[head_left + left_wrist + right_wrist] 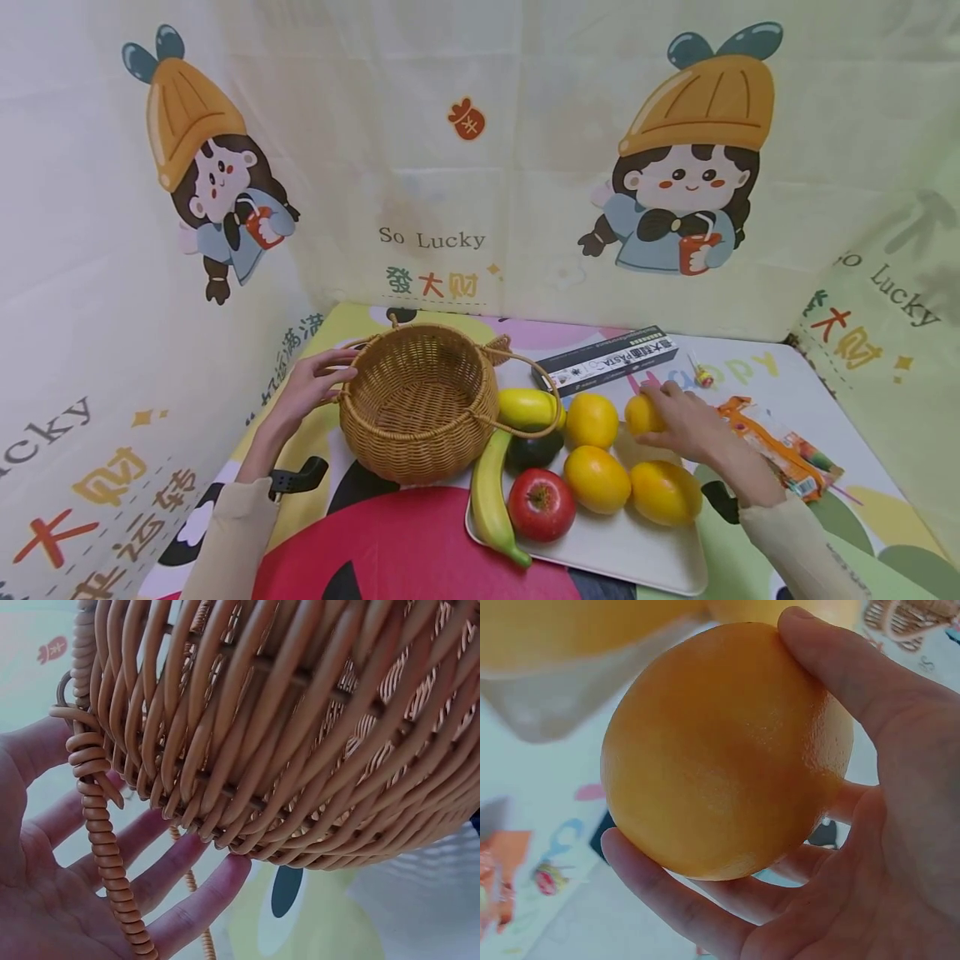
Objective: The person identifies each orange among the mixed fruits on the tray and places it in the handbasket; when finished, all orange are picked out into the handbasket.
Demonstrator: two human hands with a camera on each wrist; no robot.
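My left hand point(306, 392) is at the left side of a round wicker basket point(420, 454), its straight fingers touching the weave. In the left wrist view, the coiled basket handle point(112, 877) crosses in front of the palm. With thumb and fingers curled round it, my right hand point(693, 425) grips an orange point(724, 754) over the tray's back right. The off-white tray point(630, 567) bears a banana point(491, 500), a red apple point(542, 505), another orange point(592, 421), two mango-like yellow fruits point(666, 493) and a dark green fruit point(534, 450), partly hidden.
A yellow elongated fruit point(525, 408) lies behind the dark one, under the basket's right handle. Farther back is a black and white pasta box point(607, 362). Right of my right hand are an orange snack packet point(787, 450) and a small wrapped candy point(702, 375).
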